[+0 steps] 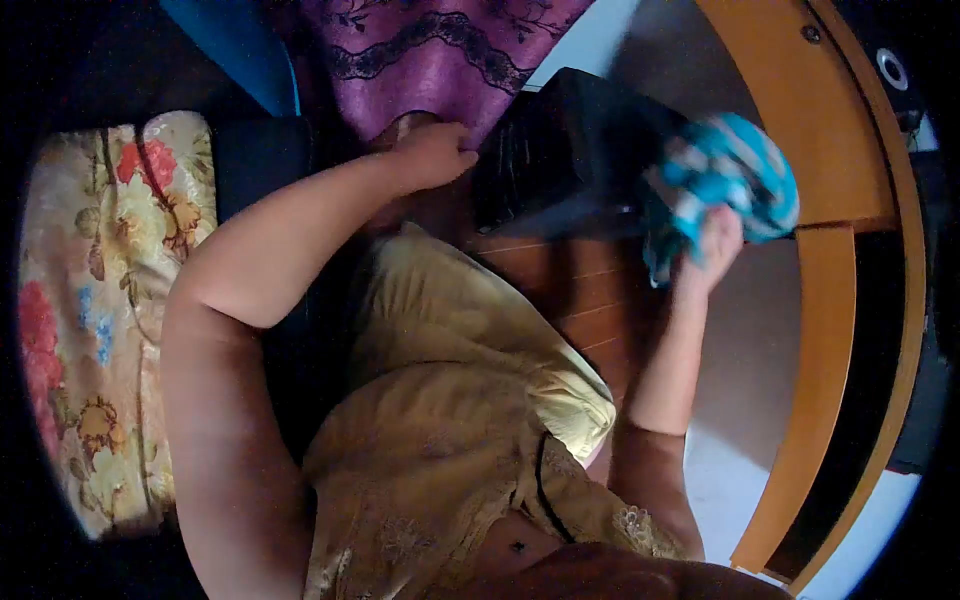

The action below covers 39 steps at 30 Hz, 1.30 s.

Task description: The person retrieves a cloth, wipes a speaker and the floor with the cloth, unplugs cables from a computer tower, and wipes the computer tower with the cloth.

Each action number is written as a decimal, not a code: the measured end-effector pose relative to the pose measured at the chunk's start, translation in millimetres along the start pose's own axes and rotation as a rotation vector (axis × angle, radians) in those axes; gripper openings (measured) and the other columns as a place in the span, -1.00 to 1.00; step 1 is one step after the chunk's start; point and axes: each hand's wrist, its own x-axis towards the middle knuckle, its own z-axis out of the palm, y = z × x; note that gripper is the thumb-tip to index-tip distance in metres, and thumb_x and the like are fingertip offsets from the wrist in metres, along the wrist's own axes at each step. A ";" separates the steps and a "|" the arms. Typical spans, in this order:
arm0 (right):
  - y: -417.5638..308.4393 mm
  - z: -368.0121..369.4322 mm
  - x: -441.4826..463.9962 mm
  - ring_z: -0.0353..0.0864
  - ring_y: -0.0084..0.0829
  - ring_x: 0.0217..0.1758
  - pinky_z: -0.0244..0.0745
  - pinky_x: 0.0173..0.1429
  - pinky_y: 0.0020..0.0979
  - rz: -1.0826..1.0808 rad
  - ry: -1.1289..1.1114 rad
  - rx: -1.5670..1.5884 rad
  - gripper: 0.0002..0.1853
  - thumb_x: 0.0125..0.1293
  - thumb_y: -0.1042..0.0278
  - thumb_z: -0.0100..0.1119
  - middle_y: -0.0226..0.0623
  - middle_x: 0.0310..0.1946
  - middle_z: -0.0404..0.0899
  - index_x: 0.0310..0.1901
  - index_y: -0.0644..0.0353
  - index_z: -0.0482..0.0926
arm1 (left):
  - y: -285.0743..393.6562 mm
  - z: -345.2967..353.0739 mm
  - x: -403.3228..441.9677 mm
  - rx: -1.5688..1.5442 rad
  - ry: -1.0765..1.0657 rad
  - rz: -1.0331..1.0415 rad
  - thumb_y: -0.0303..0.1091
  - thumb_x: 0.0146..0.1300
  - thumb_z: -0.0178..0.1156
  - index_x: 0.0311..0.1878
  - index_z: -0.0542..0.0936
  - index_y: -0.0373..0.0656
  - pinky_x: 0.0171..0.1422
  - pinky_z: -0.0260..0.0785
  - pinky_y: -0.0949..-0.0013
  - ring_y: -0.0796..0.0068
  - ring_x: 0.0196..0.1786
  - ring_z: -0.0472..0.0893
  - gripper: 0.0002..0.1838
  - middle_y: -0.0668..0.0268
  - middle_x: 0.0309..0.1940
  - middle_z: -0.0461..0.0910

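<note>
My right hand [715,245] is closed around a bunched turquoise cloth [740,175] with pale and grey patches. The cloth hangs beside a wooden piece of furniture [850,120] and is slightly smeared by motion. My left hand [430,155] reaches forward with its fingers curled at the lower edge of a purple fabric [410,70] with black lace-like bands. A dark rounded shape [405,122] shows just behind that hand. What its fingers hold, if anything, is hidden.
A black boxy object [560,150] stands between my hands, above a reddish-brown floor [595,290]. Floral fabric [110,300] covers something at my left. A blue panel [240,50] is at the upper left. The wooden furniture curves along my right side.
</note>
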 end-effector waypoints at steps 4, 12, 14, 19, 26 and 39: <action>17.0 83.1 45.5 0.58 -0.06 0.07 0.43 0.18 -0.17 -0.240 -0.348 -0.454 -0.70 0.36 0.15 0.20 -0.05 -0.04 0.64 -0.07 0.21 0.63 | -1.5 13.8 2.3 -0.116 -0.037 0.067 -0.08 0.30 0.20 0.06 0.63 -0.12 0.29 0.37 -0.02 0.00 0.08 0.63 -0.61 0.10 -0.03 0.69; -56.6 98.3 -1.8 0.61 -0.13 -0.04 0.51 0.04 -0.17 -0.339 -0.701 -0.617 -0.64 0.05 0.25 0.41 -0.26 -0.12 0.67 -0.07 0.04 0.66 | 4.5 14.6 -4.3 -0.164 -0.070 0.190 -0.12 0.24 0.23 -0.10 0.69 -0.16 0.09 0.50 0.01 -0.05 -0.06 0.66 -0.68 0.03 -0.15 0.70; -71.5 91.3 -17.1 0.65 -0.12 -0.19 0.55 -0.09 -0.24 -0.284 -0.667 -0.547 -0.75 0.08 0.27 0.39 -0.19 -0.26 0.69 -0.17 0.06 0.70 | 4.6 10.1 -4.8 -0.082 -0.219 0.105 -0.15 0.29 0.23 0.04 0.64 -0.17 0.11 0.50 0.01 -0.06 -0.03 0.66 -0.64 0.01 -0.07 0.68; -67.0 40.7 -44.8 0.57 -0.59 -0.15 0.48 -0.01 -0.47 0.507 -0.528 0.260 -0.74 0.38 0.25 0.24 -0.41 -0.24 0.67 -0.08 0.27 0.67 | 12.8 -6.8 -11.8 0.123 -0.881 0.247 -0.08 0.27 0.25 0.13 0.61 -0.16 0.21 0.46 0.03 0.01 0.08 0.63 -0.55 0.06 0.08 0.65; -89.3 23.4 -88.4 0.54 -0.38 0.15 0.36 0.31 -0.35 0.316 -0.018 0.310 -0.54 0.53 0.18 -0.04 -0.16 0.08 0.57 0.26 0.39 0.42 | 73.5 19.5 -66.7 -0.527 -0.960 0.562 -0.05 0.30 0.25 0.24 0.55 -0.19 0.28 0.41 0.14 0.15 0.20 0.59 -0.46 0.08 0.15 0.62; -116.8 -5.2 -30.1 0.53 -0.30 -0.23 0.43 -0.06 -0.38 -0.037 -0.072 -0.436 -0.85 0.44 0.43 -0.03 -0.15 -0.33 0.49 -0.14 0.30 0.51 | 107.7 -39.6 -77.9 -0.571 -0.649 0.355 -0.18 0.44 0.08 0.24 0.55 -0.18 0.31 0.37 0.22 0.31 0.13 0.59 -0.59 0.14 0.10 0.64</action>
